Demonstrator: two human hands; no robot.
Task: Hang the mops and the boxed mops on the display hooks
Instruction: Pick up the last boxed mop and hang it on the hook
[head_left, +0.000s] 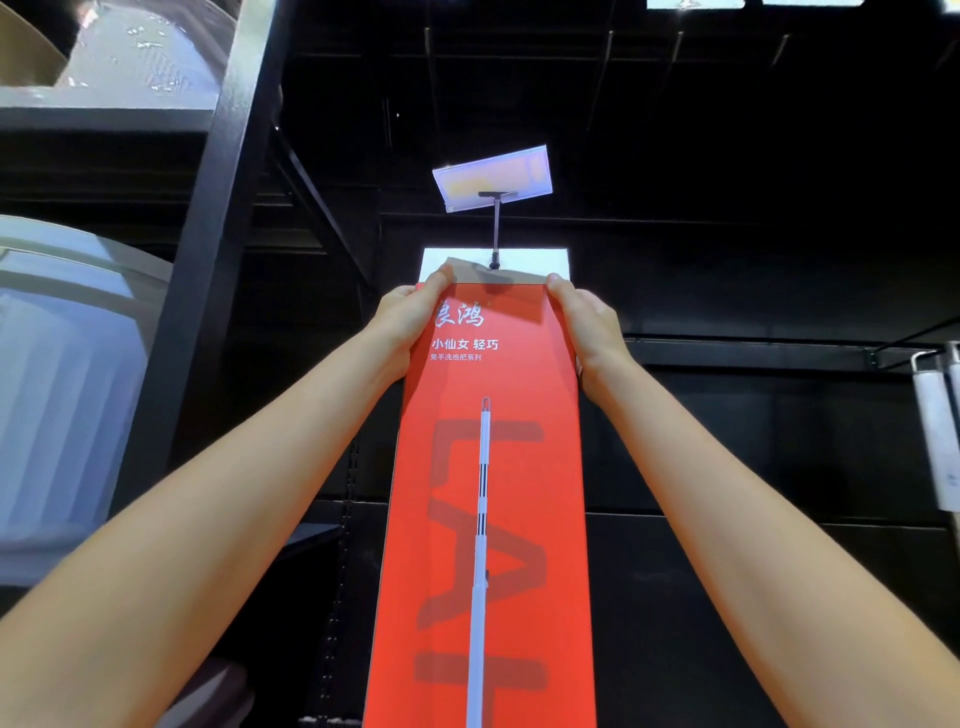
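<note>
Both hands are raised overhead and clamped on the top corners of a tall red boxed mop (488, 493): the left hand (410, 322) wraps the upper left edge with its fingers curled onto the front face, and the right hand (587, 322) grips the upper right edge, thumb at the top corner. Bare forearms reach up from the bottom corners of the view to meet the box. The box stands upright between the hands, its red front printed with white Chinese lettering near the top, a picture of a slim white mop handle running down the middle, and large darker letters behind it. Its brownish top flap sits right at the tip of a display hook (496, 234), which juts out from the dark wall above; whether the flap is already threaded on the hook cannot be told. A white panel (540, 262) shows just behind the top of the box. At the outer end of the hook hangs a tilted price tag holder (493, 176). To the left, black shelving (208, 218) carries pale plastic bins (62, 364), and a white item (935, 415) hangs at the far right edge.
</note>
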